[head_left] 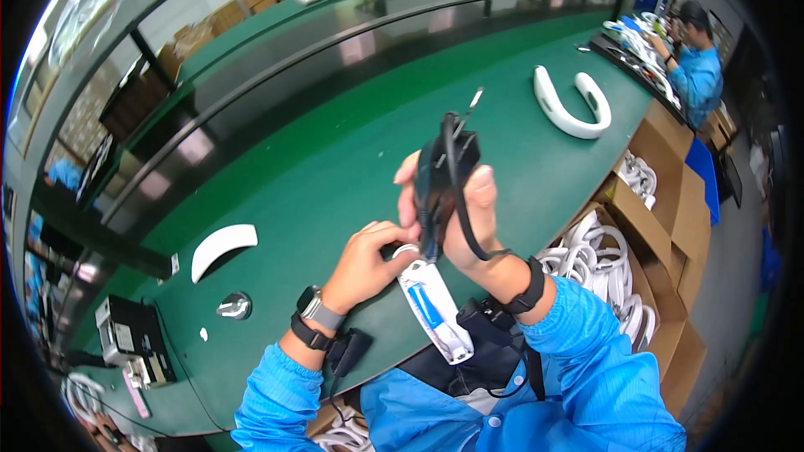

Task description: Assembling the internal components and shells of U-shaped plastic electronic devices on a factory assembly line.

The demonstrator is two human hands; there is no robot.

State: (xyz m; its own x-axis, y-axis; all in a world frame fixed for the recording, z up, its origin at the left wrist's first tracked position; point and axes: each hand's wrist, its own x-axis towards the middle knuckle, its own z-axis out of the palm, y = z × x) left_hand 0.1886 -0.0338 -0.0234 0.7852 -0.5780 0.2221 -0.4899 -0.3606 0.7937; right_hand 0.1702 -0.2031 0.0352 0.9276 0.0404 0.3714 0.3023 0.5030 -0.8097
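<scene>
My left hand (366, 265) is closed on the upper end of a white curved plastic shell (450, 336), with the thumb pressed near its tip. Inside the open shell lies a blue cylinder (425, 305). Above that end, my right hand (473, 222) grips a black corded hand tool (434, 192), slightly blurred. Its cable loops down past the right wrist, and a thin metal rod (476, 100) points up from behind it. The tool's lower end is close to the shell; whether they touch I cannot tell.
A white U-shaped piece (571, 123) lies at the far right of the green table (335, 176). At left are a white curved cover (223, 249), a small round object (235, 305) and a black box (134, 339). Cardboard boxes (662, 209) hold white pieces; a co-worker (697, 71) is beyond.
</scene>
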